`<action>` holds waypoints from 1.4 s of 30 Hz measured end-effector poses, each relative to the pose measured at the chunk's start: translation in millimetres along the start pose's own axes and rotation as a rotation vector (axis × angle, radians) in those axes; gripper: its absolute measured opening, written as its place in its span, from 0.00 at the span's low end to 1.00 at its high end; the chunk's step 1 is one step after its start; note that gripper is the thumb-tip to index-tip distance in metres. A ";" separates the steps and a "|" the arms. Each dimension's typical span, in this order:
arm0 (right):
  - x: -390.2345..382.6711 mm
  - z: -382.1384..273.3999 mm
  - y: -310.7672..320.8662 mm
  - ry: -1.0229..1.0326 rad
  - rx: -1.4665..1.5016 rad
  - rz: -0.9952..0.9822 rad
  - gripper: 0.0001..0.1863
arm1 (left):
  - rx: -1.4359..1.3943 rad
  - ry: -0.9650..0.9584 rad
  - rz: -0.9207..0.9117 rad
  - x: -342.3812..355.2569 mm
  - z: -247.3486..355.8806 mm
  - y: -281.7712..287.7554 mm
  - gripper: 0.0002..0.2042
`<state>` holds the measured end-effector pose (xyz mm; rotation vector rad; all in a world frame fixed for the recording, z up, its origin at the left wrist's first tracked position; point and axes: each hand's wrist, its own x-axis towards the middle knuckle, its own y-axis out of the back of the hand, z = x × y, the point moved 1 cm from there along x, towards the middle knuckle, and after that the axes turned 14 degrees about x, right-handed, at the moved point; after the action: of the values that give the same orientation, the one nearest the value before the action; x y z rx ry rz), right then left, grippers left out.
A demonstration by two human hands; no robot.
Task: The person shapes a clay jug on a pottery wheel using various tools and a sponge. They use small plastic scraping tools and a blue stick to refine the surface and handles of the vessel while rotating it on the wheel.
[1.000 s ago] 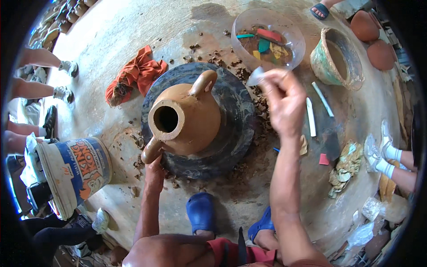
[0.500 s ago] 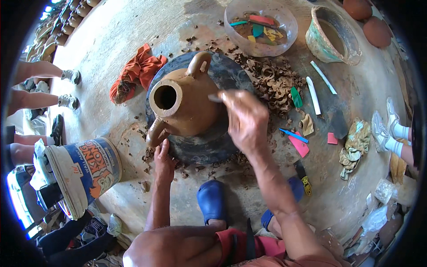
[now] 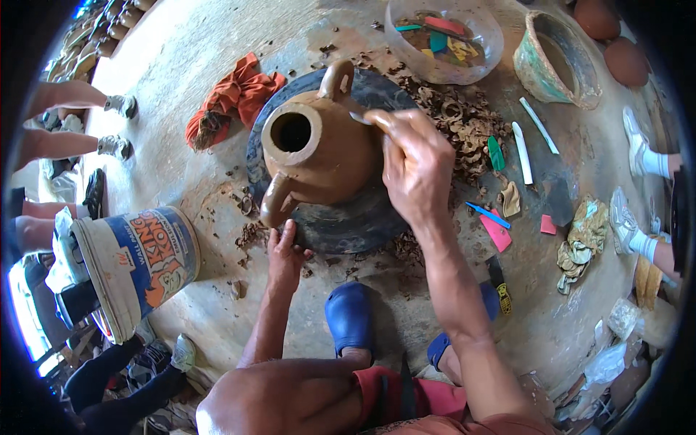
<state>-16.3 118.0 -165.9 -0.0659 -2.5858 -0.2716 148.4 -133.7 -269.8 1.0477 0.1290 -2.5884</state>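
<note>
A brown clay pot [image 3: 348, 163] with a round mouth and two loop handles stands on a dark round turntable [image 3: 330, 228]. My right hand [image 3: 420, 163] is closed, pinching a small pale flat tool [image 3: 357, 117] whose tip meets the pot's shoulder near the upper handle [image 3: 336, 78]. The fingers hide most of the tool. My left hand [image 3: 286, 257] is open at the turntable's near left edge, fingers apart, just below the lower handle [image 3: 275, 199]. Whether its fingertips touch the turntable or handle, I cannot tell.
Clay shavings [image 3: 464, 127] heap right of the turntable. Beyond are a clear basin [image 3: 489, 61] of tools and a crusted bucket [image 3: 533, 69]. An orange cloth [image 3: 243, 94] lies left; a paint bucket [image 3: 163, 254] stands nearer. White strips [image 3: 522, 152] and a knife [image 3: 499, 283] lie right. People's feet [image 3: 116, 145] flank both sides.
The view has shifted slightly. My right hand and its tool have moved up the pot's shoulder toward the upper handle. My left hand's fingers have drawn back a little and spread.
</note>
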 end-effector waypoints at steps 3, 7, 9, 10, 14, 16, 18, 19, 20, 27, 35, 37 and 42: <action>-39.5 -35.5 -8.9 -0.095 -0.024 0.125 0.16 | -0.062 0.000 -0.026 -7.3 -15.0 -15.1 0.18; -45.5 -61.9 -9.6 -0.078 -0.033 0.090 0.15 | -0.083 0.079 -0.042 -24.6 -16.6 -25.6 0.22; -29.2 -45.3 0.9 -0.147 -0.056 0.201 0.12 | -0.062 0.122 -0.046 -26.9 -17.9 -26.5 0.23; -17.9 -39.9 7.7 -0.248 -0.112 0.162 0.10 | -0.060 0.111 -0.044 -25.0 -15.3 -24.2 0.24; 3.0 -20.1 5.4 -0.321 -0.058 0.055 0.09 | -0.113 0.019 0.055 -8.3 15.4 -20.1 0.23; 9.4 -41.1 -1.9 -0.431 -0.053 0.052 0.08 | -0.087 0.033 0.110 -3.5 27.5 -16.9 0.21; 17.5 -63.3 -8.7 -0.409 -0.089 0.034 0.08 | -0.064 0.048 0.143 -1.3 28.3 -11.7 0.20; 19.5 -71.4 -14.8 -0.395 -0.119 0.027 0.08 | -0.036 0.043 0.142 1.8 21.4 -4.4 0.19; 21.6 -76.8 -20.1 -0.400 -0.079 0.028 0.09 | -0.012 0.035 0.129 4.8 18.1 -3.5 0.17; 35.6 -91.8 -26.0 -0.573 0.501 0.228 0.09 | -0.068 -0.040 0.047 3.3 5.8 -3.2 0.16; 57.7 -25.9 11.4 -0.460 -0.237 -0.127 0.11 | -0.057 -0.014 0.115 7.0 24.2 0.7 0.24; 61.7 -25.1 7.6 -0.454 -0.211 -0.193 0.12 | 0.011 0.020 0.066 19.2 24.2 10.3 0.24; 70.9 -63.1 -8.8 -0.316 -0.230 -0.258 0.11 | 0.066 -0.033 0.005 33.6 38.3 24.5 0.22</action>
<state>-45.9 95.9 -78.0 0.1559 -2.8635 -0.7035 109.2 -174.2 -264.2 1.0255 0.0330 -2.6207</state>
